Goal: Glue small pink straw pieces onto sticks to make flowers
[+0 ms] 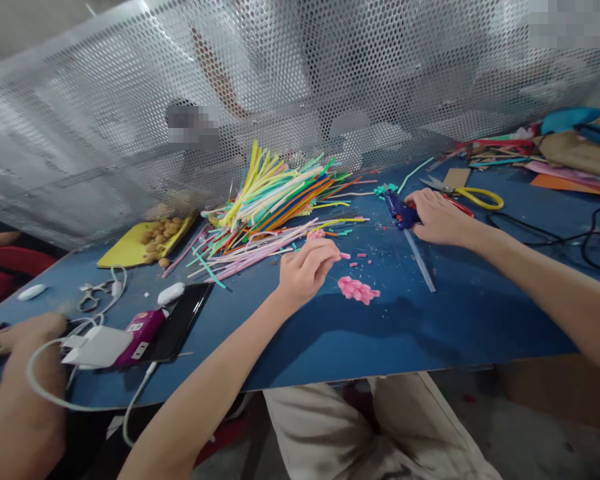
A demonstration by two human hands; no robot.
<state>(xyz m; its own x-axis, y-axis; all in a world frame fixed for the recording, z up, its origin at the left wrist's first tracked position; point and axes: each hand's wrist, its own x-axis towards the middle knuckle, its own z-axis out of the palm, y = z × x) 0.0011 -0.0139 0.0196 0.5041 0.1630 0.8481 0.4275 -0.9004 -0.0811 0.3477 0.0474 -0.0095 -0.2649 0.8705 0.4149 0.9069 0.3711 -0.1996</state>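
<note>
Between its fingertips my left hand [307,268] pinches a small pink piece [345,255] above the blue table [300,353]. A bumpy pink cluster [359,291] lies just in front of that hand, with tiny pink bits [363,255] scattered beyond it. My right hand [437,217] is wrapped round a dark blue glue gun [399,208]; a translucent glue stick [420,261] sticks out of its back toward the front edge. Teal pieces [386,191] lie near the nozzle.
Colourful fuzzy stems [275,200] are heaped at the back centre. Yellow-handled scissors [480,197] and a black cable [545,237] are at the right. Left are a phone [183,323], a white charger [100,347], a yellow sheet [125,249] and another person's arm [25,387].
</note>
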